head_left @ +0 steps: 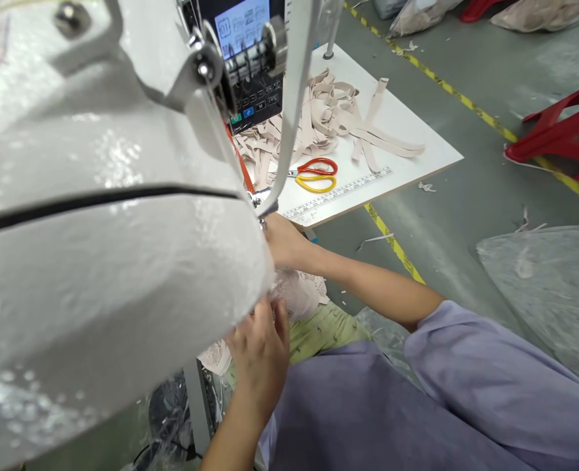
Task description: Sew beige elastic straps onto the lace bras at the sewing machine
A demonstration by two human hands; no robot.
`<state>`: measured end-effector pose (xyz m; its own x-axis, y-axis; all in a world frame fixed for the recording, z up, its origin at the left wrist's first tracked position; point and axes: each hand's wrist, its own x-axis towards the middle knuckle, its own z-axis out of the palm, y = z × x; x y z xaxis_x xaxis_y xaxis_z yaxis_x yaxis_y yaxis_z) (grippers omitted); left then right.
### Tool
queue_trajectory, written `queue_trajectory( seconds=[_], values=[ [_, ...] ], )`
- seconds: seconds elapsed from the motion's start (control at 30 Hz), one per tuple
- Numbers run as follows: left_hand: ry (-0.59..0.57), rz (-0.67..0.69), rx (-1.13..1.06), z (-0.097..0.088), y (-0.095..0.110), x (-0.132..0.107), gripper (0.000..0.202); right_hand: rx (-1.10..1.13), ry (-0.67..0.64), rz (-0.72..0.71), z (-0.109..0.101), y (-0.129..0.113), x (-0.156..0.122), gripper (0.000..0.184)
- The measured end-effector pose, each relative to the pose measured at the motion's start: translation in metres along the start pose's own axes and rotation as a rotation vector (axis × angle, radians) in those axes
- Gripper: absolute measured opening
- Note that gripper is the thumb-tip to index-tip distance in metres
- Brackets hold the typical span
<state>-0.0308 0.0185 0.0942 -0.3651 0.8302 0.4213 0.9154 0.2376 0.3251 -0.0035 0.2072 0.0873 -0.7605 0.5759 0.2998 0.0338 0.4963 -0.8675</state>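
A pale pink lace fabric piece (296, 294) lies under the sewing machine head (122, 261), which hides part of it. My left hand (260, 343) is at its near side, fingers bent and closed on the cloth by the machine's edge. Beyond the cloth, my right hand (285, 241) reaches in from the right beside the needle area. The machine head covers its fingers, so their grip cannot be made out. The needle itself is also out of sight.
On the white table (417, 157) lie a heap of beige fabric strips (328, 111), scissors with red and yellow handles (317, 175) and a printed ruler scale (338, 195). A control panel (250, 65) stands behind the machine. Red stools (559, 134) and a plastic bag (549, 294) are at right.
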Motion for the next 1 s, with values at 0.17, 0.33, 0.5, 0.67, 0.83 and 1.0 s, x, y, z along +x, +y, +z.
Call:
queue_trajectory(
  seconds=[0.17, 0.33, 0.5, 0.67, 0.83, 1.0],
  values=[
    [-0.007, 0.033, 0.069, 0.0, 0.001, 0.0, 0.048, 0.019, 0.004, 0.034, -0.001, -0.002, 0.0, 0.008],
    [-0.025, 0.076, 0.161, 0.0, -0.001, 0.0, 0.054, 0.006, -0.011, 0.003, 0.0, 0.002, 0.001, 0.008],
    [-0.029, 0.092, 0.213, -0.001, -0.001, 0.001, 0.055, 0.021, -0.01, -0.011, -0.001, 0.002, 0.001, 0.009],
    [-0.052, 0.08, 0.242, 0.0, 0.0, 0.0, 0.054, 0.013, -0.004, 0.004, -0.002, 0.001, 0.0, 0.01],
    [-0.016, 0.09, 0.248, 0.001, 0.002, 0.002, 0.051, 0.016, -0.009, -0.002, -0.001, 0.002, 0.001, 0.011],
    [0.073, 0.068, 0.144, 0.001, -0.008, -0.003, 0.053, 0.084, 0.027, -0.001, 0.0, 0.006, -0.006, 0.004]
  ],
)
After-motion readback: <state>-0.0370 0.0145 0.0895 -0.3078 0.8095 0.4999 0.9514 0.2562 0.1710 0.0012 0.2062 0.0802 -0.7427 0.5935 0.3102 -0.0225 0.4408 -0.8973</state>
